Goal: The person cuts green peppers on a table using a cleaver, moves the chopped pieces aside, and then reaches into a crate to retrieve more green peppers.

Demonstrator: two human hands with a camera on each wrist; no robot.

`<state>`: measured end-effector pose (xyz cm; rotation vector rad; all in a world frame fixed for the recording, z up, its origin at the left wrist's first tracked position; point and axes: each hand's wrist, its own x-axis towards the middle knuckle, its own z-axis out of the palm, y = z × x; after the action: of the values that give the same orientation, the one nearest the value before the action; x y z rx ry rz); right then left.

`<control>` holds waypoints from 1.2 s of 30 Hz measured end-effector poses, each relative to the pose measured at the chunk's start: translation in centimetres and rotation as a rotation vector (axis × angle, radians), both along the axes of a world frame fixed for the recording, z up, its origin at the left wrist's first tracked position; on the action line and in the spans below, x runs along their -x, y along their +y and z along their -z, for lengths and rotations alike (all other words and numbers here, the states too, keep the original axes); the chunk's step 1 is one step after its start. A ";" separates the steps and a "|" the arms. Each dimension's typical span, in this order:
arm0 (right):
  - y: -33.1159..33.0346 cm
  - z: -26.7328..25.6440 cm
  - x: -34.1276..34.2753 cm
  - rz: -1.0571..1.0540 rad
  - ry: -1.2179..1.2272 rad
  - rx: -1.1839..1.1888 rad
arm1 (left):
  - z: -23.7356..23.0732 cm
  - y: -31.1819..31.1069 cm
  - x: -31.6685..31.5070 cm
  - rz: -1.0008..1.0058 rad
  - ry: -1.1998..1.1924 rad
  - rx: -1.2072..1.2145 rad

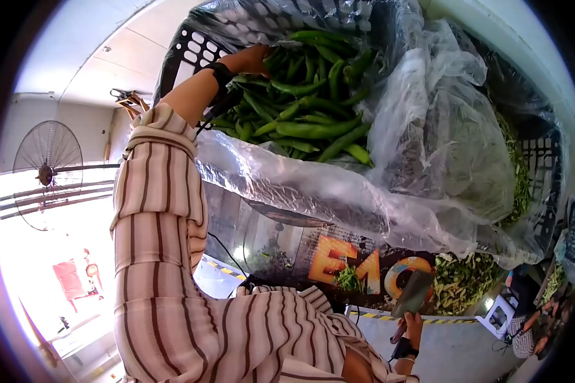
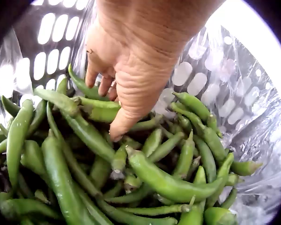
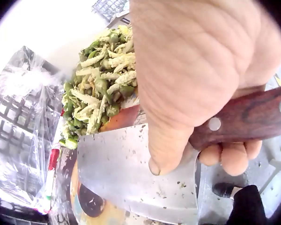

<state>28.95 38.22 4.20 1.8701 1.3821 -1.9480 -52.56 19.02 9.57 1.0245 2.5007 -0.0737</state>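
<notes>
Green chili peppers fill one side of a plastic-lined black crate. Deep in the pile at its far left, my left hand curls its fingers round some of them. In the left wrist view, the thumb and fingers of this hand straddle a few green chilies, and the fingertips are partly hidden. Low at the right, my right hand grips a cleaver by its handle, blade up. The right wrist view shows the thumb pressed flat on the speckled blade and the fingers wrapped round the wooden handle.
Clear plastic sheeting drapes over the crate and its near edge. Below stands a table with a printed top, holding a heap of chopped chili pieces. A fan is at the left, a white stool at the right.
</notes>
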 end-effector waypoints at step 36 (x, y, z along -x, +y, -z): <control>0.0 -0.7 0.8 0.063 -0.024 0.039 | -0.5 -4.9 -7.8 0.214 -0.112 0.083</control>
<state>28.11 38.22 4.90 1.9361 1.2835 -1.9592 -44.78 14.17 10.08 1.2226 2.2621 -0.1775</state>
